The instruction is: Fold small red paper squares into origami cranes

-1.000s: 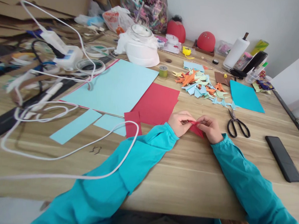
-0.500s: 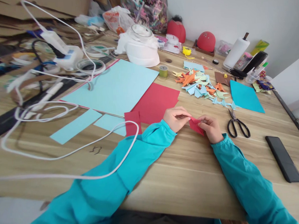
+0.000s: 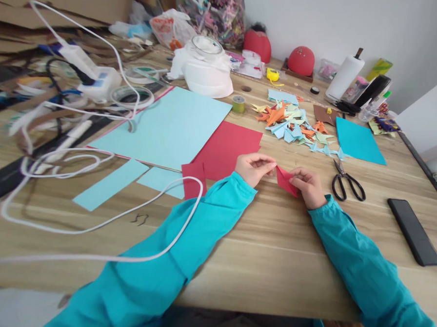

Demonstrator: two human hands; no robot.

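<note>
A small folded piece of red paper (image 3: 285,181) is held above the table between my hands. My right hand (image 3: 308,185) pinches its right edge between thumb and fingers. The fingertips of my left hand (image 3: 254,168) are pinched together at the paper's upper left corner. Behind my left forearm lie a red paper strip (image 3: 193,180) and larger red sheets (image 3: 227,148). To the right of my right hand rest black-handled scissors (image 3: 346,182), blades pointing away.
Folded paper cranes (image 3: 289,123) lie in a heap beyond my hands, near a blue sheet (image 3: 360,141). A phone (image 3: 415,231) rests at the right. A white cable (image 3: 79,231) loops across the left side and over my left sleeve. Light blue sheets (image 3: 161,127) lie at the left.
My left hand has shifted slightly left and up, to the paper's corner, so more of the red paper shows. My right hand has hardly moved and keeps its pinch.
</note>
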